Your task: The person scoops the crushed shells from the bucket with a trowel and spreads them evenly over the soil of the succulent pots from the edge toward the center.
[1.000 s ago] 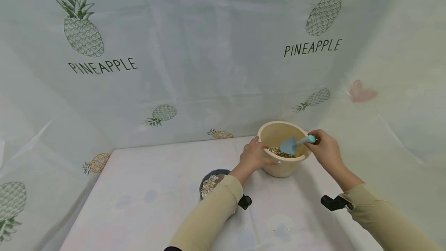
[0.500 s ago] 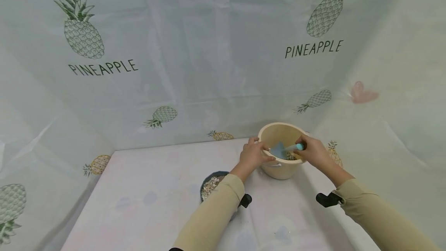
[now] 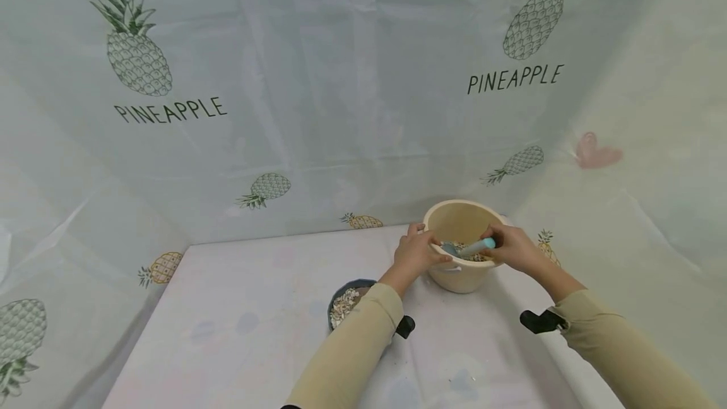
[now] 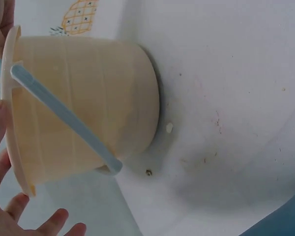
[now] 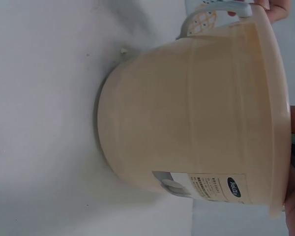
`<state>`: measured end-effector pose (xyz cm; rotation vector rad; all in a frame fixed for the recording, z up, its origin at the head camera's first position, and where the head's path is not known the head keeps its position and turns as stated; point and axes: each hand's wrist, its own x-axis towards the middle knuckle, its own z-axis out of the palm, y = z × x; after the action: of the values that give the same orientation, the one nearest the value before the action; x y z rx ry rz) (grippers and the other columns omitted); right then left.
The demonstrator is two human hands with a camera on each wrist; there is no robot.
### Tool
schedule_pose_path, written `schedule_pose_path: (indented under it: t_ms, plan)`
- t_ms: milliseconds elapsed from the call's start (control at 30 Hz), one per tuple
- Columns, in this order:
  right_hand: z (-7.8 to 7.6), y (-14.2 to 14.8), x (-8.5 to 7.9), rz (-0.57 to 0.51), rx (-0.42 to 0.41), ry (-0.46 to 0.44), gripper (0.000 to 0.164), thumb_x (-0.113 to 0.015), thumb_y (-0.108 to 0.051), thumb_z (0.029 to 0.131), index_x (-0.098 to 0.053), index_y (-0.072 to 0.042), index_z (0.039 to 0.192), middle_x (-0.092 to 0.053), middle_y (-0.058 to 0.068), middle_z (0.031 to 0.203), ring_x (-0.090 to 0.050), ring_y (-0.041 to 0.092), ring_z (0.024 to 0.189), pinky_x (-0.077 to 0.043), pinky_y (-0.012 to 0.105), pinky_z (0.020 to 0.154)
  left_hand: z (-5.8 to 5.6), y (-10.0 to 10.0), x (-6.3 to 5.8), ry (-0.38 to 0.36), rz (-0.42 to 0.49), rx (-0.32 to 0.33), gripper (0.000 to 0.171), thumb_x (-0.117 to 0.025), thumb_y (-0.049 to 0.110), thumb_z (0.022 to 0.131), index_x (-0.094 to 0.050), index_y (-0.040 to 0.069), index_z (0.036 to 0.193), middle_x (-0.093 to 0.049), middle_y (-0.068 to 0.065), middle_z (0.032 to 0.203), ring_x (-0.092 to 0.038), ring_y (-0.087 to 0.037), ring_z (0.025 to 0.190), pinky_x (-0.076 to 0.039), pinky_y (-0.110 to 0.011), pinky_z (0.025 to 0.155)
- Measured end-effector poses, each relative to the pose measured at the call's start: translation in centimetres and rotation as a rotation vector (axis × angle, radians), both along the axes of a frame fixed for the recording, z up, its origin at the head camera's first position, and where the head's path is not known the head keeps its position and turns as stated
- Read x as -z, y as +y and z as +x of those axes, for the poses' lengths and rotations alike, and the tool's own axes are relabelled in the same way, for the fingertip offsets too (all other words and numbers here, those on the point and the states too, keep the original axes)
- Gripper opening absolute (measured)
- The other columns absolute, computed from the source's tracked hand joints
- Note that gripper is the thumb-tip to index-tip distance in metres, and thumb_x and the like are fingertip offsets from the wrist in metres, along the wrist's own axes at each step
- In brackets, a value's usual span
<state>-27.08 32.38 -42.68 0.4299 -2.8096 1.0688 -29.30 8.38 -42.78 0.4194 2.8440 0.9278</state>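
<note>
A cream plastic bucket [image 3: 459, 279] with a grey-blue handle [image 4: 64, 115] stands upright at the back right of the table. Loose, mottled bits [image 3: 477, 257] lie inside it. My right hand [image 3: 511, 248] grips the light-blue handle end of a small shovel [image 3: 477, 247], whose blade dips into those bits and is partly hidden by the near rim. My left hand [image 3: 413, 256] rests on the bucket's left rim, fingers spread. In the left wrist view, several fingertips touch the rim, while the outer fingers stand free of it.
A dark round bowl [image 3: 330, 311] of pale chips sits in front and to the left, largely covered by my left sleeve [image 3: 352, 346]. Small crumbs [image 4: 218, 123] dot the white tablecloth [image 3: 255, 346]. A pineapple-print sheet [image 3: 352, 112] hangs close behind the bucket.
My right hand has moved left and inward over the bucket, bringing the shovel lower. Its blade has sunk further among the bits. The left hand stays at the rim.
</note>
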Motion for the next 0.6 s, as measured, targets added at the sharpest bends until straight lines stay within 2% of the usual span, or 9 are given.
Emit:
schedule_pose_path:
  t_ms: [200, 367, 500, 600]
  plan:
    - [0.5, 0.2, -0.8, -0.087, 0.007, -0.046, 0.018, -0.075, 0.002, 0.082, -0.063, 0.001, 0.096, -0.066, 0.015, 0.096, -0.062, 0.020, 0.082, -0.053, 0.024, 0.064, 0.1, 0.1, 0.1, -0.001, 0.025, -0.001, 0.035, -0.081, 0.050, 0.074, -0.070, 0.028, 0.099, -0.035, 0.005, 0.149, -0.048, -0.026, 0.121, -0.046, -0.036, 0.087]
    - [1.0, 0.7, -1.3, -0.221, 0.018, -0.100, 0.023, -0.071, 0.003, 0.086, -0.059, 0.009, 0.105, -0.063, 0.025, 0.106, -0.064, 0.021, 0.089, -0.055, 0.024, 0.070, 0.2, 0.1, -0.1, -0.010, 0.034, -0.004, 0.034, -0.082, 0.049, 0.074, -0.069, 0.028, 0.098, -0.034, 0.006, 0.149, -0.048, -0.027, 0.120, -0.046, -0.036, 0.086]
    - [1.4, 1.6, -1.4, -0.290, 0.066, -0.140, 0.028, -0.068, -0.002, 0.090, -0.055, 0.011, 0.112, -0.063, 0.024, 0.107, -0.063, 0.011, 0.087, -0.055, 0.024, 0.072, 0.3, 0.0, -0.2, -0.012, 0.041, -0.007, 0.034, -0.082, 0.048, 0.074, -0.070, 0.027, 0.099, -0.034, 0.005, 0.149, -0.048, -0.026, 0.120, -0.046, -0.036, 0.085]
    - [1.6, 2.2, -1.4, -0.324, 0.096, -0.143, 0.033, -0.068, -0.007, 0.092, -0.053, 0.012, 0.115, -0.066, 0.018, 0.103, -0.064, 0.006, 0.083, -0.056, 0.026, 0.072, 0.3, 0.1, -0.2, -0.014, 0.042, -0.008, 0.036, -0.082, 0.048, 0.075, -0.070, 0.026, 0.101, -0.034, 0.005, 0.149, -0.048, -0.026, 0.119, -0.046, -0.036, 0.085]
